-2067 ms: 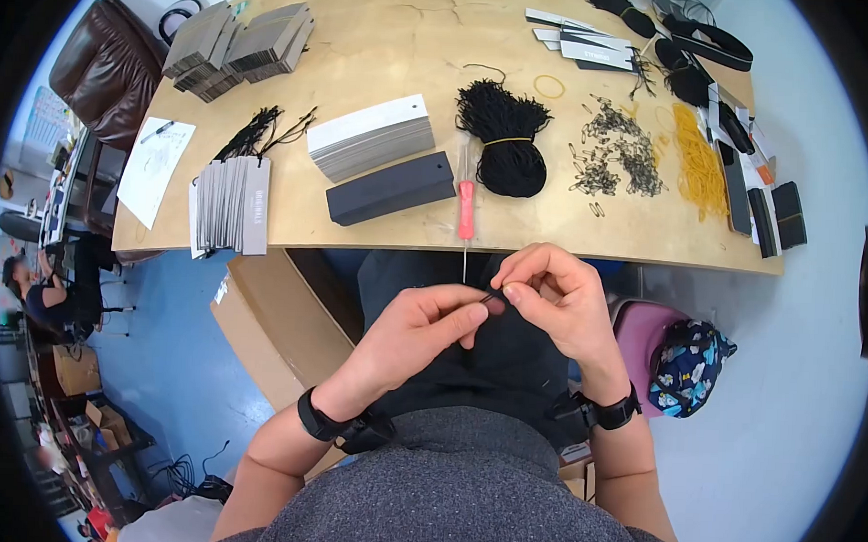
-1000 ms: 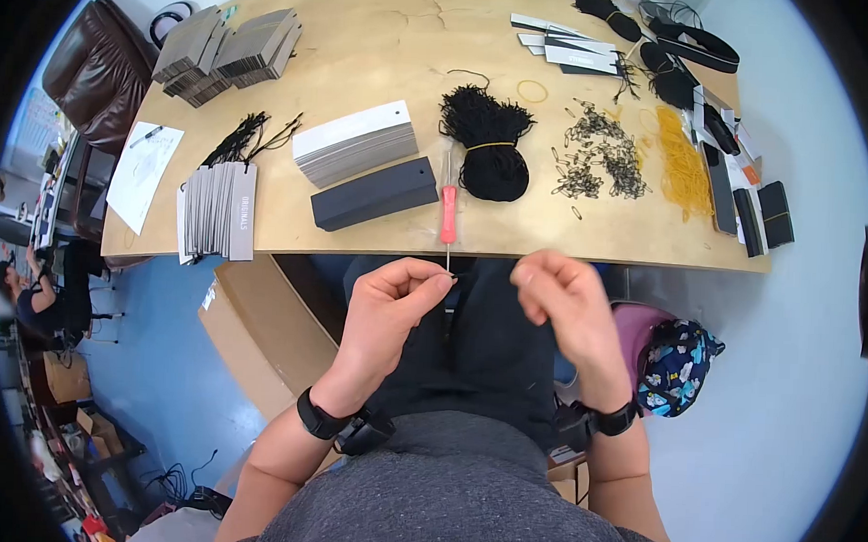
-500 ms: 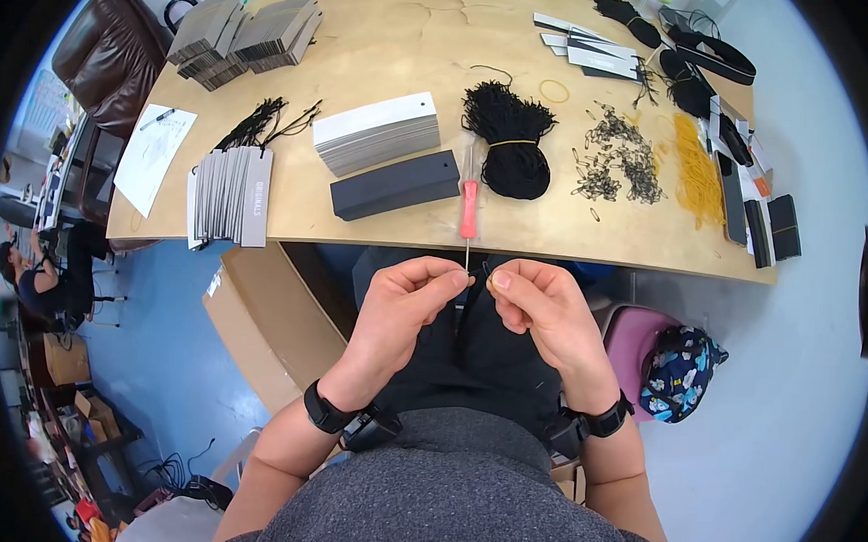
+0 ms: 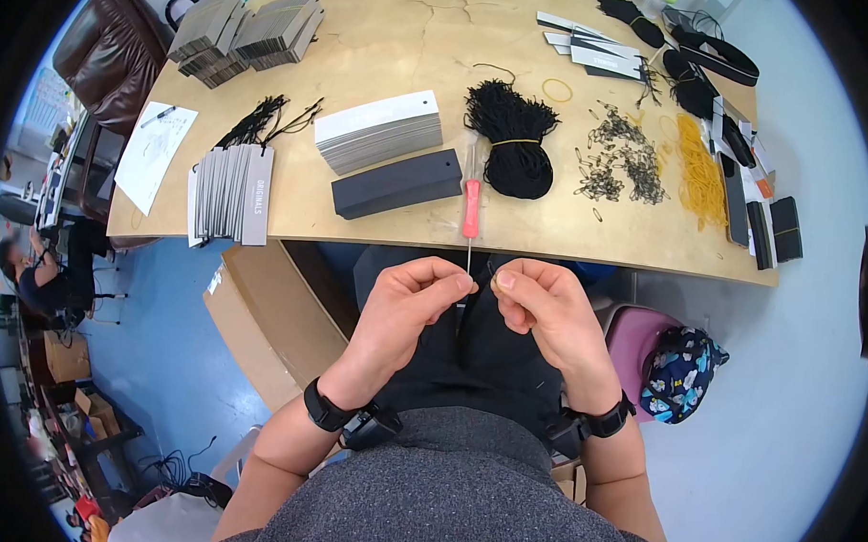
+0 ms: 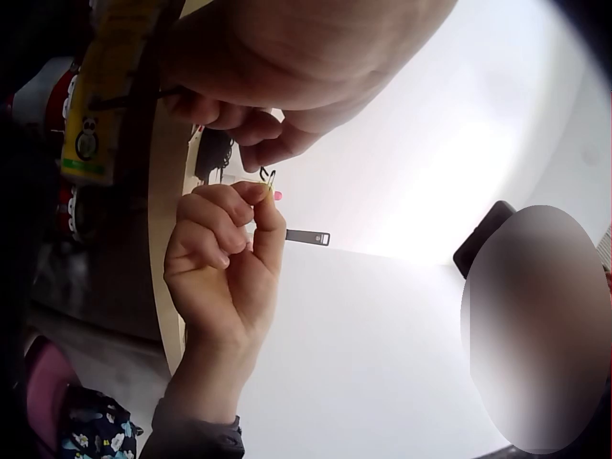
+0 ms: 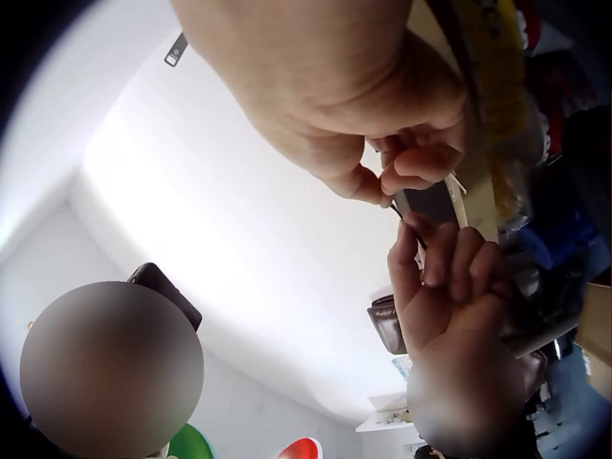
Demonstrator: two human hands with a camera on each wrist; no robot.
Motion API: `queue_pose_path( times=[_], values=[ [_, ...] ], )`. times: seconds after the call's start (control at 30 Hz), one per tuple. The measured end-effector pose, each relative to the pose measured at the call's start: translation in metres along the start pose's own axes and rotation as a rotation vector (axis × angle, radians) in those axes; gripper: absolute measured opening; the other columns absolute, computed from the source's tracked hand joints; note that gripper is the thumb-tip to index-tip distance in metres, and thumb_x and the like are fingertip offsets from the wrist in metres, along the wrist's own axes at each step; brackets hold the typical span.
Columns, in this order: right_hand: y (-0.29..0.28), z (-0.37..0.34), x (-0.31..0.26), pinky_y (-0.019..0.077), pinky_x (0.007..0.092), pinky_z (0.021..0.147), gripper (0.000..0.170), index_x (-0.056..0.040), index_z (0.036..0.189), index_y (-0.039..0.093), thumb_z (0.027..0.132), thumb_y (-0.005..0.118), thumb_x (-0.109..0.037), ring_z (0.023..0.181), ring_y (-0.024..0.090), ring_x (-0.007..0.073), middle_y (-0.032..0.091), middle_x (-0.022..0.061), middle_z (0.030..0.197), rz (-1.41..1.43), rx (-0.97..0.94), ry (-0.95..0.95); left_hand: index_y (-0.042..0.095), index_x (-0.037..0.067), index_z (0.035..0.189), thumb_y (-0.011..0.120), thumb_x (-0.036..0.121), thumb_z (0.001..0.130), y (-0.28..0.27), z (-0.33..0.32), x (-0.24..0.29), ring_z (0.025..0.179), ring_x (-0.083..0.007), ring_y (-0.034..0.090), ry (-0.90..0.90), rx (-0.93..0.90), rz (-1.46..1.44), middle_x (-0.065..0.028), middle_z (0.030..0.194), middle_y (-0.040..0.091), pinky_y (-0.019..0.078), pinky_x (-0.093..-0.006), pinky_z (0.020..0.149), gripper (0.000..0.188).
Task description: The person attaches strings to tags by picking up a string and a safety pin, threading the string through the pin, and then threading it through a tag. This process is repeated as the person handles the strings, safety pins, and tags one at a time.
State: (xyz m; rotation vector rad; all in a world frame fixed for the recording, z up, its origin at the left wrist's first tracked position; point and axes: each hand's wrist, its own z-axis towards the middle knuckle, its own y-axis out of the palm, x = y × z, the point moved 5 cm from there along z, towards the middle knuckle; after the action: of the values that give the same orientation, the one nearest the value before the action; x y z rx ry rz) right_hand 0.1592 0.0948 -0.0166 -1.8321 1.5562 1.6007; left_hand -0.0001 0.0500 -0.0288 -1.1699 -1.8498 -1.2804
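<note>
Both hands are raised just below the near table edge, their fingertips a small gap apart in the head view. With thumb and forefinger, the left hand (image 4: 394, 313) pinches a thin black cord (image 4: 462, 315), which seems to hang below it over the dark trousers. Between the right hand's (image 4: 552, 318) thumb and forefinger is a small metal pin (image 5: 273, 179), sticking up from the fingertips in the left wrist view. A screwdriver (image 4: 472, 207) with a red handle lies behind the hands, its shaft reaching past the edge. Similar pins (image 4: 622, 153) lie loose on the table.
A bundle of black cords (image 4: 518, 159), a stack of white-topped tags (image 4: 377, 135), a dark block of tags (image 4: 397, 184) and corded tags (image 4: 231, 197) are on the table (image 4: 365, 63). Yellow bands (image 4: 695, 175) lie right. An open cardboard box (image 4: 270, 323) stands below.
From a blurred position farther right a second ago, the right hand has come back beside the left fingertips, now pinching a pin. The left hand keeps its pinch.
</note>
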Motion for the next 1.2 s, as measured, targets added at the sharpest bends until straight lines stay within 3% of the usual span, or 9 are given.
queue_pose_path(
  times=[0.67, 1.2],
  values=[
    [-0.0032, 0.0001, -0.0006, 0.0333, 0.019, 0.05, 0.022, -0.0009, 0.09, 0.067, 0.096, 0.065, -0.022, 0.056, 0.045, 0.0029, 0.053, -0.0042, 0.065, -0.043, -0.049, 0.051, 0.071, 0.003, 0.095, 0.068, 0.009, 0.09, 0.0005, -0.0003, 0.0011, 0.06, -0.0031, 0.043, -0.005, -0.036, -0.008, -0.0031, 0.084, 0.07, 0.0333, -0.0197, 0.056, 0.009],
    [-0.0088, 0.0045, 0.0061, 0.0335, 0.0196, 0.05, 0.022, -0.0003, 0.089, 0.065, 0.096, 0.064, -0.021, 0.057, 0.045, 0.0038, 0.052, -0.0032, 0.067, 0.101, -0.156, 0.132, 0.071, 0.002, 0.1, 0.067, 0.01, 0.09, -0.0018, 0.0026, -0.0014, 0.061, -0.0023, 0.044, -0.012, -0.089, -0.063, -0.0037, 0.085, 0.071, 0.0324, -0.0194, 0.055, 0.013]
  ],
)
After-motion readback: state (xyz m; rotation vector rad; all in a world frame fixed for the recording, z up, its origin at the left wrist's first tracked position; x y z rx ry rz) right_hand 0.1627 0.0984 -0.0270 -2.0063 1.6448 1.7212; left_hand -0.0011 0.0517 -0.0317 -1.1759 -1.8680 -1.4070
